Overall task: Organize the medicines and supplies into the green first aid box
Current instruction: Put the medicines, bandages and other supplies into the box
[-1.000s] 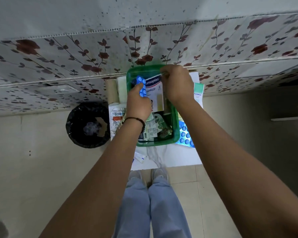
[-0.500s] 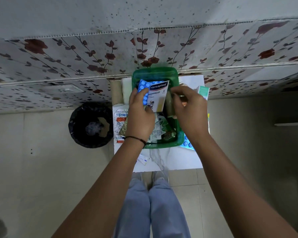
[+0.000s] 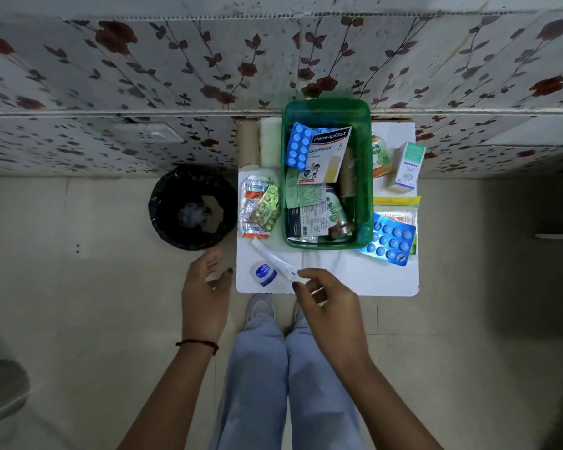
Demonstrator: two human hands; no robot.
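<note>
Green first aid box [image 3: 366, 177] sits at the far middle of a small white table [image 3: 355, 277], against the floral-patterned wall [image 3: 143, 76]. Inside it, toward the far end: a blue blister strip [image 3: 297, 148] lying partly on a Hansaplast plaster packet [image 3: 326, 157]. Nearer end of the box holds printed sachets [image 3: 307, 209] and a small bottle lying on its side [image 3: 338, 219]; other contents too jumbled to name.

Outside the box, left side: silver-and-orange tablet strips [image 3: 252, 193] with a strip of greenish-yellow tablets [image 3: 267, 207] lying over them. Two pale rolls [image 3: 259, 142] stand at the far left corner. Right side: an orange-and-green bottle [image 3: 380, 154] just beside the box wall, a white Optibex carton [image 3: 407, 165], a pack of cotton buds [image 3: 400, 207], and a large sheet of blue tablets [image 3: 389, 240] partly over that pack.

Near edge of table: a white tube [image 3: 272, 256] lying at a slant, and a small blue-lidded jar [image 3: 263, 273] just beside it.

Left hand [image 3: 205, 297] hovers off the table's left near corner, fingers loosely spread, holding nothing. Right hand [image 3: 325, 298] is at the near edge, thumb and forefinger half curled toward the tube's lower end; cannot tell whether they touch it.

Black-lined waste bin [image 3: 192, 207] on the floor left of the table.
</note>
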